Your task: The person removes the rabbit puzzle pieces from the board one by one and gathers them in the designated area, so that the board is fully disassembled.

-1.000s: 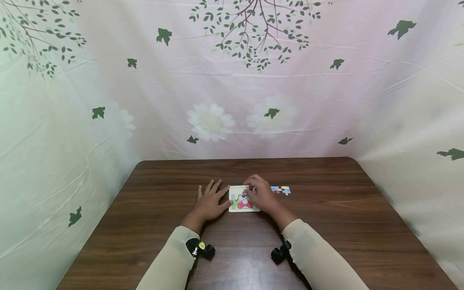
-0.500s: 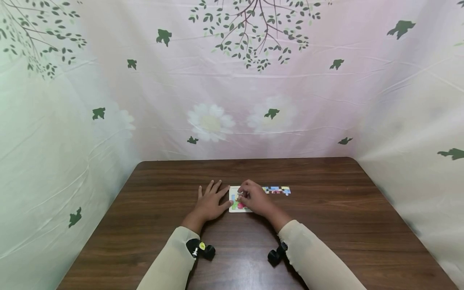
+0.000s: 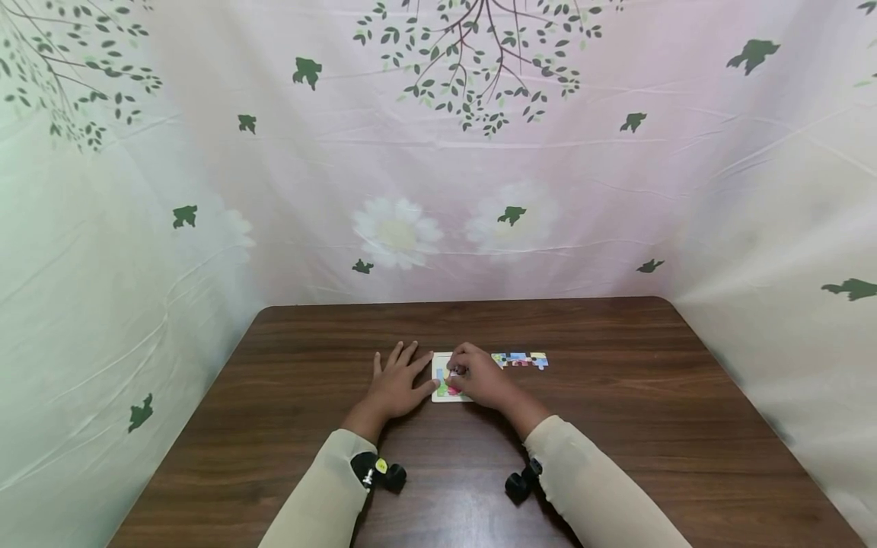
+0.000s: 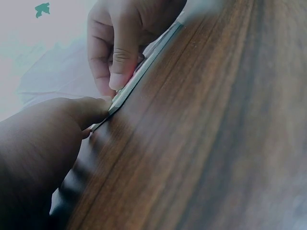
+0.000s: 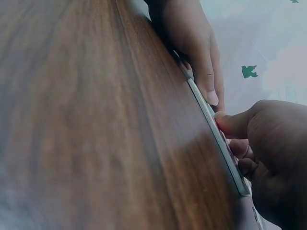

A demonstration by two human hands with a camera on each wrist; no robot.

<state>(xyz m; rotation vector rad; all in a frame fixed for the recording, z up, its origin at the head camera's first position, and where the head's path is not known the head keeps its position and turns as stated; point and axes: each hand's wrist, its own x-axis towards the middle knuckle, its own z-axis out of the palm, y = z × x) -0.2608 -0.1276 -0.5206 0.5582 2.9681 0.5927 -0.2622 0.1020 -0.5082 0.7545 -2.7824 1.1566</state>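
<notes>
A small jigsaw board [image 3: 436,395] with a pale frame and a colourful cartoon picture lies mid-table. My left hand [image 3: 395,387] rests on the table with its fingers spread, thumb and index finger at the board's left edge. Over the board is my right hand [image 3: 479,375], thumb and fingers curled down as they pinch at a puzzle piece; the piece is mostly hidden by the fingers. In the left wrist view, the right thumb [image 4: 121,67] comes down at the board's surface. From the right wrist side, the board's thin edge [image 5: 206,110] lies flat on the wood.
A row of joined puzzle pieces [image 3: 522,359] lies right of the board, partly behind the right hand. The brown wooden table [image 3: 651,426] meets a printed cloth backdrop [image 3: 438,190] at the back. A black wrist camera [image 3: 393,478] sits by the left sleeve.
My right hand has moved left and slightly down over the picture, covering more of it and uncovering more of the row of pieces. My left hand has stayed in place.
</notes>
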